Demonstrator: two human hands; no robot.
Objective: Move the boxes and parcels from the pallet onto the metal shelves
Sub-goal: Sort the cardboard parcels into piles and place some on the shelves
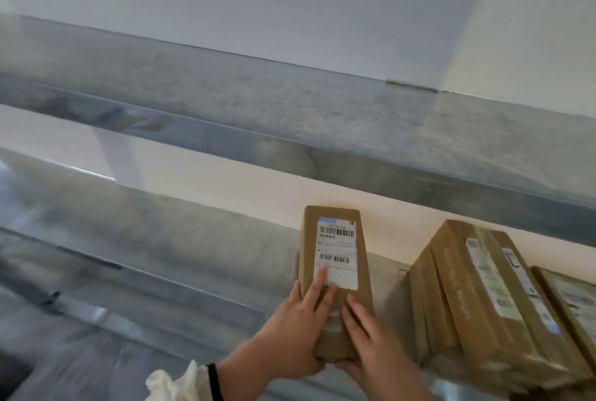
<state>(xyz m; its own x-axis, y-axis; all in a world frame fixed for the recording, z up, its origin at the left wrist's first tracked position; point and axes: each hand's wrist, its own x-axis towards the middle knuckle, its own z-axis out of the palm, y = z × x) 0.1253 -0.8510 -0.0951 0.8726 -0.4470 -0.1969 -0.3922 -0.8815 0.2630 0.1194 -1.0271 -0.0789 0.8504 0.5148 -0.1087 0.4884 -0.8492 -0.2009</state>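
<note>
A narrow brown cardboard box [335,274] with a white barcode label lies lengthwise on the metal shelf [200,258]. My left hand [300,333] grips its near left corner, fingers across the top and thumb under the near end. At the near right corner my right hand [371,345] holds it the same way. To the right, a larger brown taped box [483,303] rests on the same shelf, and part of another box [574,303] shows at the frame's right edge.
An upper metal shelf [290,116] runs across the view above, with a thick front lip. A white wall stands behind both shelves. The lower shelf stretches bare to the left of the narrow box. The picture is blurred at the left.
</note>
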